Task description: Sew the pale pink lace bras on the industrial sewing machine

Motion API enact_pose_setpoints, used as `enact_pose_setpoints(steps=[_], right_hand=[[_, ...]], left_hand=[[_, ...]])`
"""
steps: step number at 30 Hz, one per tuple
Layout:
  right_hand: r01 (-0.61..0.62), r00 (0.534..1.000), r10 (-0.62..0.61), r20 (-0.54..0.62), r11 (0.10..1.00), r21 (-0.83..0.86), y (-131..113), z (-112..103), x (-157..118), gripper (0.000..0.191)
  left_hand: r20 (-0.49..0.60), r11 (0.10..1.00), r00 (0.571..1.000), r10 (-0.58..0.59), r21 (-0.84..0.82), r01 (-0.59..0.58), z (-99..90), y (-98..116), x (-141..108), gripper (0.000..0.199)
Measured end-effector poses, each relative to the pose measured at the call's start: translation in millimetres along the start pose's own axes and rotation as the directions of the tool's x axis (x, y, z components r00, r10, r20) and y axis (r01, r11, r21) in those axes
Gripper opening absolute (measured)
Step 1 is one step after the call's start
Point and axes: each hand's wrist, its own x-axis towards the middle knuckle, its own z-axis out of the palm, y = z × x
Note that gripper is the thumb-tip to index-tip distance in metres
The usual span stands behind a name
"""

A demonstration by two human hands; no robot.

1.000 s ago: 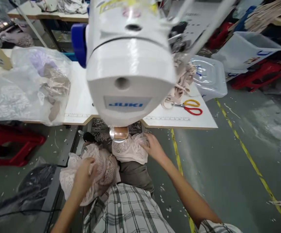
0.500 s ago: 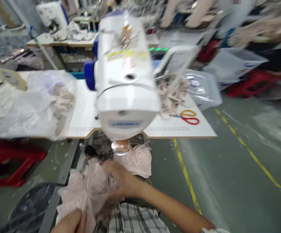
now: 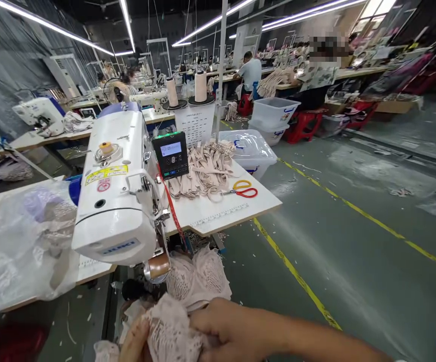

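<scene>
A white sewing machine [image 3: 114,201] stands over the worktable, its brown-and-silver end [image 3: 157,266] low at the front. Below it hangs pale pink lace fabric [image 3: 198,274] with cup shapes. Closer to me, my left hand [image 3: 135,339] grips a bunched piece of lace [image 3: 172,329] from the left. On the right side of that lace, my right hand [image 3: 225,327] has its fingers closed on the same piece; its fingertips are partly hidden in the folds. Red-and-yellow-handled scissors [image 3: 245,189] lie on the white tabletop [image 3: 218,213] beside a pile of beige straps [image 3: 210,168].
A plastic bag [image 3: 25,241] of fabric covers the left tabletop. A control panel [image 3: 170,155] stands right of the machine. Lidded clear bins [image 3: 250,151] and a red stool [image 3: 304,125] are beyond the table. Seated people [image 3: 251,73] work farther back.
The view has tilted up and turned right, showing more of the room. My hands have come closer together on the lace, which is more bunched between them.
</scene>
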Motion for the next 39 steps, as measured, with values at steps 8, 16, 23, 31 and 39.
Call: enact_pose_setpoints(steps=[8, 16, 23, 31, 39], right_hand=[[-0.343, 0.935, 0.288, -0.207, 0.881, -0.325, 41.1, -18.9, -14.6, 0.080], [-0.161, 0.967, 0.163, -0.197, 0.987, 0.026, 60.9, -3.1, 42.4, 0.038], [-0.189, 0.917, 0.217, -0.334, 0.975, 0.112, 62.0, -25.1, 80.6, 0.049], [-0.214, 0.897, 0.250, -0.366, 0.967, 0.136, 70.1, -35.6, 94.6, 0.042], [-0.248, 0.890, 0.295, -0.349, 0.953, 0.172, 72.4, -40.1, 96.6, 0.047]], left_hand=[[0.479, 0.950, 0.875, 0.061, 0.242, -0.199, 33.8, 54.4, 5.9, 0.047], [0.329, 0.894, 0.942, 0.065, 0.400, -0.201, 17.1, 90.4, 24.0, 0.045], [0.031, 0.959, 0.999, -0.009, 0.284, 0.000, -19.6, 95.5, 59.9, 0.050], [-0.118, 0.893, 0.956, 0.268, 0.403, -0.200, -21.8, 69.3, 78.8, 0.024], [-0.113, 0.869, 0.944, 0.309, 0.436, -0.233, -22.8, 66.2, 80.0, 0.023]])
